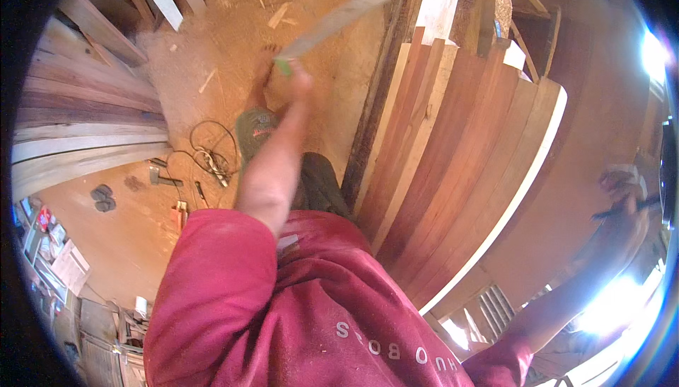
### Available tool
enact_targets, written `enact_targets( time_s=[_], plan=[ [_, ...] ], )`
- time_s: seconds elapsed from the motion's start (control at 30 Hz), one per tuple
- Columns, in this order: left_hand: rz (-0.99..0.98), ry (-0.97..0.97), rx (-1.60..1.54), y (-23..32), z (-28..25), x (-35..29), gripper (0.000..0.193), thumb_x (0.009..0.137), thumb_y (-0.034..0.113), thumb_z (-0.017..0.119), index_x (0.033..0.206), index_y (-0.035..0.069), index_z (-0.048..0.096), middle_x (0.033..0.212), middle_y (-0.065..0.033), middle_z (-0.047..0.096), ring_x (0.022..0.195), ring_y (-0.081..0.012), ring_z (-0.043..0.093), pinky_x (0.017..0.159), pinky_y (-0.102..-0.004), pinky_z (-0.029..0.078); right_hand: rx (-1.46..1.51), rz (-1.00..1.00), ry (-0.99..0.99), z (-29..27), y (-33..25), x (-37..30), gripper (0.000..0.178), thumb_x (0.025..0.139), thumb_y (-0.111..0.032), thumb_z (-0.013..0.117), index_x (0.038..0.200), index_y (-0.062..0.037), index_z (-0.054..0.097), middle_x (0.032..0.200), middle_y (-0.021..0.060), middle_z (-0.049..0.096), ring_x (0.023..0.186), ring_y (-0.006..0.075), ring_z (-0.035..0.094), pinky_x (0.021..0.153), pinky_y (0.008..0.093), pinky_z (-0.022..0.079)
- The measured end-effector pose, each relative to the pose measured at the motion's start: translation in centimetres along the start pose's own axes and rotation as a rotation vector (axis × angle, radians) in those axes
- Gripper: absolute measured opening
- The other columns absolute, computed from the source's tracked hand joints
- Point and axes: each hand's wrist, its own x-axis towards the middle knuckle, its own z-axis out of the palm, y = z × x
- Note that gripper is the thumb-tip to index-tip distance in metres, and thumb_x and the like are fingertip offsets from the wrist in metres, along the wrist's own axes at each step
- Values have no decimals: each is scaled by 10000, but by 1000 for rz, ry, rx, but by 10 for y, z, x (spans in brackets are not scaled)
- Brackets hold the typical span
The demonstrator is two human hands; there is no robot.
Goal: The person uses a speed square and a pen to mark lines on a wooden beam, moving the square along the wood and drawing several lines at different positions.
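My left hand [300, 84], smeared by motion, is closed round the green end of a long flat grey blade [336, 22]. The blade slants up and right over the dusty floor; blur hides whether it is a saw or a machete. Out at the far right is my right hand [622, 182], hazy in glare, with a dark thin shape at its wrist. Its fingers do not show clearly, nor whether they hold anything. Between my arms stands a panel of joined wooden boards [453, 153] in reddish and pale strips, with a white curved edge on its right.
Planks are stacked at the left [92, 114], with more leaning at the top left. A coiled cable [212, 157] and small tools lie on the floor [332, 97] near my feet. Dark sandals [103, 198] and a cluttered shelf [49, 260] are farther left. Wood scraps litter the floor.
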Motion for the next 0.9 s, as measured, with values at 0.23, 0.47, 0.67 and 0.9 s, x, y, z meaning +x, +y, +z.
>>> enact_targets(
  time_s=[0.23,0.47,0.67,0.9],
  plan=[
    [751,20,715,-3,-197,104,536,927,484,659,1307,111,598,1225,-215,685,1138,-428,652,930,-515,516,393,460,364,50,14,-182,279,923,-203,693,1110,5,685,804,10,593,623,76,498,581,219,405],
    [788,-78,859,-25,-262,69,451,938,384,613,1243,53,592,1178,-268,677,1112,-444,653,937,-526,511,804,541,-320,144,-51,-242,258,933,-248,749,1108,-59,750,714,17,643,635,81,524,593,274,424],
    [1153,-709,1017,31,-195,-42,341,891,269,654,1142,38,648,1081,-242,706,1030,-418,681,864,-495,539,731,487,-239,258,-71,-249,391,995,-380,683,1002,4,753,751,43,680,666,116,586,620,310,474],
    [1315,-1403,1107,40,-184,-238,271,909,181,665,1103,17,570,915,-204,654,871,-349,665,780,-439,529,1460,998,81,343,-125,-272,661,984,-646,559,1077,-12,723,852,67,721,701,126,638,580,269,438]
  ],
)
